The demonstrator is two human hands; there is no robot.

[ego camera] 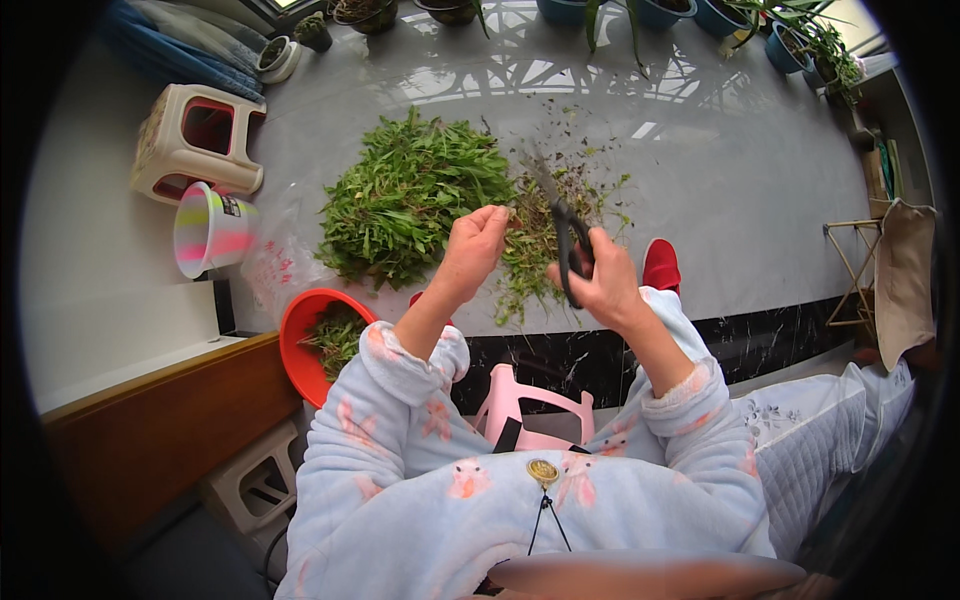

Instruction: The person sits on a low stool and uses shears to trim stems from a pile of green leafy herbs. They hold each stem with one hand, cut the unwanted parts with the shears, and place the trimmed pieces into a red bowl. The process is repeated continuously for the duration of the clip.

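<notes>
My left hand (478, 244) is closed in a pinch at the right edge of a large heap of leafy greens (409, 191). A small reddish-brown plant piece (514, 220) shows at its fingertips, mostly hidden by them. My right hand (606, 281) grips black-handled scissors (564, 225) by their loops. The blades, blurred, point away from me over a scattered pile of plant trimmings (536, 259) with yellowed leaves and dark bits. By my left forearm, a red-orange plastic basin (294, 345) holds more greens (335, 341).
A pink plastic stool (501, 397) is between my legs. To the left are a clear plastic bag (274, 262), a multicoloured bucket (225, 229) and a beige stool (244, 142). Potted plants (664, 7) line the far side. A folding stool (904, 277) stands at right.
</notes>
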